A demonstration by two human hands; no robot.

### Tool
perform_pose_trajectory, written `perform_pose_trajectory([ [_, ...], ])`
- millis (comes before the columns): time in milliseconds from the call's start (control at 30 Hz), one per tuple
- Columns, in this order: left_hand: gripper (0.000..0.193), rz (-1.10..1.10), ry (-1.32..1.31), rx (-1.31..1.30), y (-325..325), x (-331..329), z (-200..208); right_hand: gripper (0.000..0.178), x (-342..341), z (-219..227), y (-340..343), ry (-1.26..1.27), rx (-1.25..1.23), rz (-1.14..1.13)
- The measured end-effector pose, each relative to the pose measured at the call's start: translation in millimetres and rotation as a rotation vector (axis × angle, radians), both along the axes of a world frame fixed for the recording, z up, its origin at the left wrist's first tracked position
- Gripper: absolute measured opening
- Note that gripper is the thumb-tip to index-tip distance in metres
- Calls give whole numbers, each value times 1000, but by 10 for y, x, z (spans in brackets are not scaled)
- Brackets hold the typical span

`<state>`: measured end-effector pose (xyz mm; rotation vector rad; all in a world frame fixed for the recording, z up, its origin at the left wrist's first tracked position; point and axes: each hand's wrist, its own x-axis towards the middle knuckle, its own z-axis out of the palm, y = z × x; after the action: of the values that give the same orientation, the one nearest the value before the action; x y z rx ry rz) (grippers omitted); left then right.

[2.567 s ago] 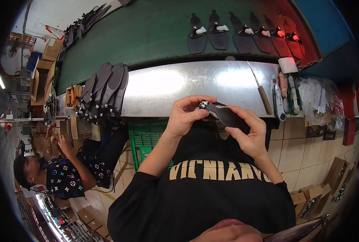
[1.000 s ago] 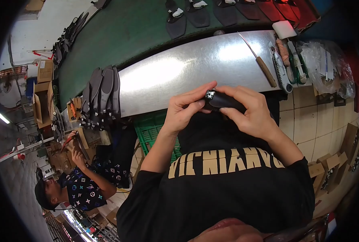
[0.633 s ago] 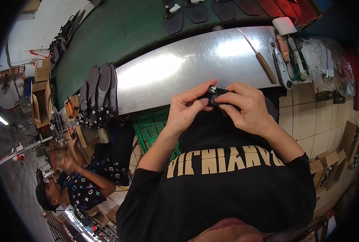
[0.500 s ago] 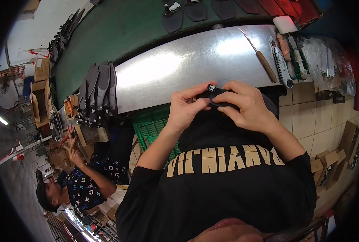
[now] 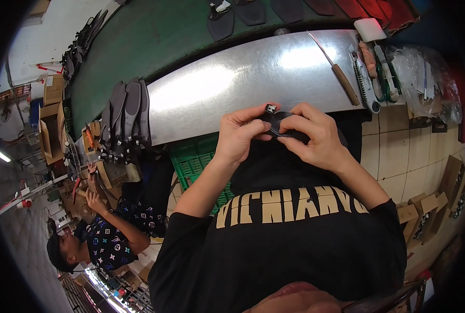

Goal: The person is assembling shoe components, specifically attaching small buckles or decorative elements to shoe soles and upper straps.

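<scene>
In front of my chest, at the near edge of the metal tabletop (image 5: 191, 115), I hold a dark sandal (image 5: 280, 119) between both hands. My left hand (image 5: 237, 133) is closed on its left end, with thumb and forefinger pinching. A small shiny square buckle (image 5: 270, 109) pokes up by the left fingertips. From the right, my right hand (image 5: 316, 134) pinches the dark piece with bent fingers and thumb. My fingers hide much of the sandal, and its lower part blends into my black shirt.
An awl (image 5: 342, 83) with a wooden handle lies on the metal at right, near a cutter (image 5: 365, 83) and scissors (image 5: 386, 78). Dark sandals (image 5: 130, 115) are stacked at left. Below is a green crate (image 5: 193, 161). A co-worker (image 5: 112, 235) sits left, holding a red-headed tool.
My hands have shifted slightly left, and the buckle with them. The right fingers have curled more over the dark piece. At left, the co-worker's hands have moved a little lower.
</scene>
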<state>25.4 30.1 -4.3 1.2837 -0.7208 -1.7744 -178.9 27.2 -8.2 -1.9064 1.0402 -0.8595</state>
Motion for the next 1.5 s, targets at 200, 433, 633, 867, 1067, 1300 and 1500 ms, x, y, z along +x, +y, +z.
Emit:
perform_pose_trajectory([
  [200, 41, 43, 241, 55, 16, 18, 98, 22, -27, 32, 4, 3, -303, -56],
  [433, 39, -205, 40, 60, 15, 108, 26, 25, -24, 25, 48, -22, -257, -136],
  [633, 32, -198, 56, 82, 30, 30, 15, 23, -41, -11, 68, 17, -170, -104],
  [867, 26, -288, -171, -45, 85, 14, -93, 20, -21, -103, 87, -11, -189, -116],
  [1067, 19, -313, -316, -145, 118, -3, -153, 12, -24, -134, 90, -124, 24, -128],
  [1300, 15, -323, -379, -284, 162, -1, 17, 11, -88, -1, -87, -252, 608, 42],
  [1500, 13, -269, -281, -337, 115, 120, 127, 15, -106, 200, -276, -113, 420, 152],
])
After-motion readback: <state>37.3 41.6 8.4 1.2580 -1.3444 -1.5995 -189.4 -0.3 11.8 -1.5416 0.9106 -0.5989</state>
